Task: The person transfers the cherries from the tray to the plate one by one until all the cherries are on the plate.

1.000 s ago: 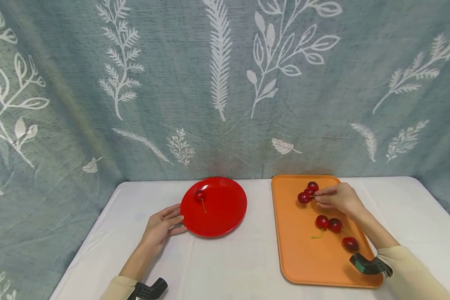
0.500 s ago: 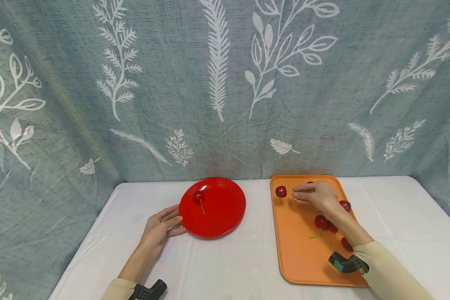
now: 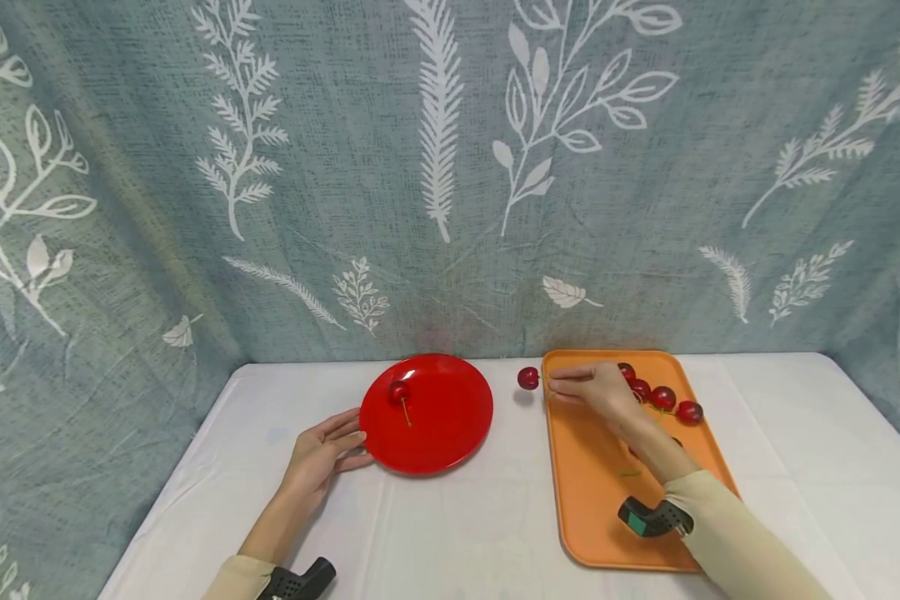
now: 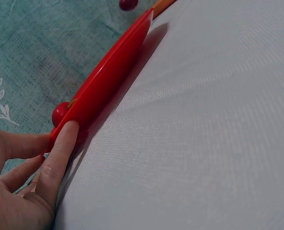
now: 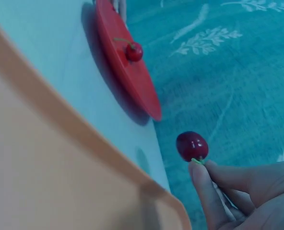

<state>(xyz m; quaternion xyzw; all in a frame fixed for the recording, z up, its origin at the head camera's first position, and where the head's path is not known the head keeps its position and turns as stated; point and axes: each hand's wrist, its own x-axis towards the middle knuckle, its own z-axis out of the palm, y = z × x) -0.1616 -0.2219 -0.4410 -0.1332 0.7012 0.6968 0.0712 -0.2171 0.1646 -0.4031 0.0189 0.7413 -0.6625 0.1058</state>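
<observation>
By its green stem, my right hand (image 3: 598,390) pinches a dark red cherry (image 3: 528,378), held up past the orange tray's left edge. In the right wrist view that cherry (image 5: 192,146) hangs just beyond the fingertips, between tray and plate. My left hand (image 3: 317,457) grips the left rim of the round red plate (image 3: 435,442); in the left wrist view, the fingers (image 4: 60,148) lie on both sides of the rim. A single stemmed cherry (image 3: 399,392) lies on the plate. Several more cherries (image 3: 663,397) lie on the tray, some partly hidden behind my right hand and forearm.
The orange tray (image 3: 592,517) lies on the right of the white-covered table (image 3: 450,533), and the plate is left of it. A green-blue leaf-patterned curtain (image 3: 360,200) hangs behind and along both sides. Each wrist wears a black camera (image 3: 652,518).
My right hand has lifted one cherry out of the group at the tray's back and carried it left, past the tray's edge. Other cherries there have shifted right. The left hand stays at the plate.
</observation>
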